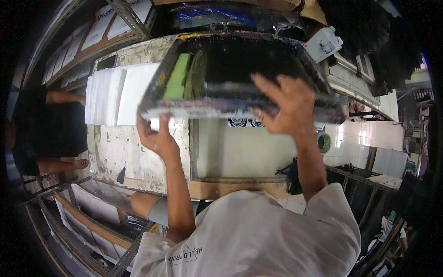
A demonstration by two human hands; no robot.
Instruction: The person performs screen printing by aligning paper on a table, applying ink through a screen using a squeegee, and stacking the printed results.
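A screen printing frame (207, 109) with a dark mesh is raised and tilted, its near rail above the work table. My left hand (159, 138) grips its near left corner, thumb and fingers closed at the edge. My right hand (290, 108) is at the right part of the near rail, thumb low and fingers reaching over the inside. Just beyond those fingers, a dark bar (230, 87) lies inside the frame, blurred. A green strip (177, 76) runs along the inner left side. Under the near rail shows part of a sheet with black round prints (249, 122).
Stacked white sheets (106, 94) lie on the paint-stained table (134, 147) to the left. A pale flat board (244, 152) sits before me. At the far left stands another person (50, 124). Metal shelves (83, 221) hold boards at lower left; a white plastic box (323, 45) is at far right.
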